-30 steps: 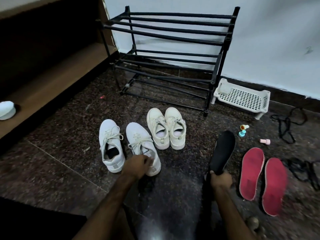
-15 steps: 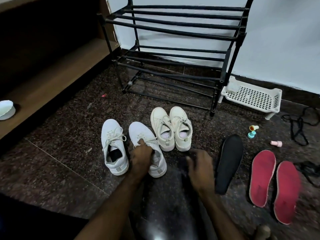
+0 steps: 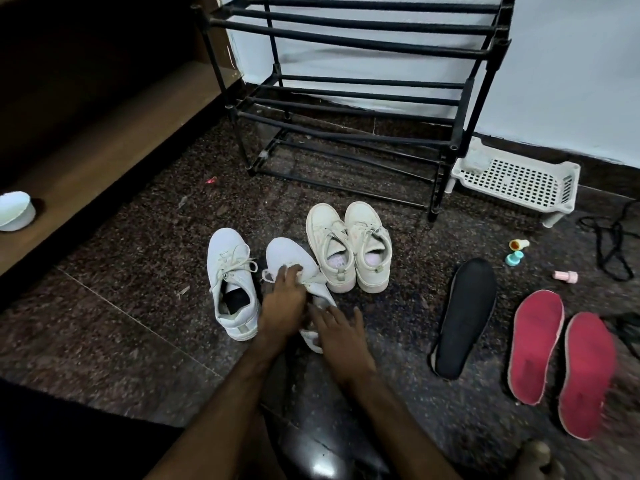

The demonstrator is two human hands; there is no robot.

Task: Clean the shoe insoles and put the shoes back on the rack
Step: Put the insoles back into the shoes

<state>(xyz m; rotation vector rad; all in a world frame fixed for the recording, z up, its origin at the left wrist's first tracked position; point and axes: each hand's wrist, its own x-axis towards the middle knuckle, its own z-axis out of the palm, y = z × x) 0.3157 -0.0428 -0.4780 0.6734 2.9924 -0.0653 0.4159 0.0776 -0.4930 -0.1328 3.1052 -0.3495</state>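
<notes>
On the floor (image 3: pixel 138 271) before the black shoe rack (image 3: pixel 464 126), the left hand (image 3: pixel 284 301) clasps the laced upper of the white sneaker (image 3: pixel 292 252), seemingly to steady it, while the right hand (image 3: pixel 337 336), fingers spread and holding nothing, touches its heel opening, the black insole (image 3: pixel 464 317) lying well apart to the right.

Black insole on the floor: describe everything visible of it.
The black insole is a long, flat, matte dark piece with a thin pale edge showing at its heel. It lies on the speckled stone floor, toe toward the rack, leaning slightly right. It sits left of the two red insoles and apart from them. Only the floor touches it.
</notes>
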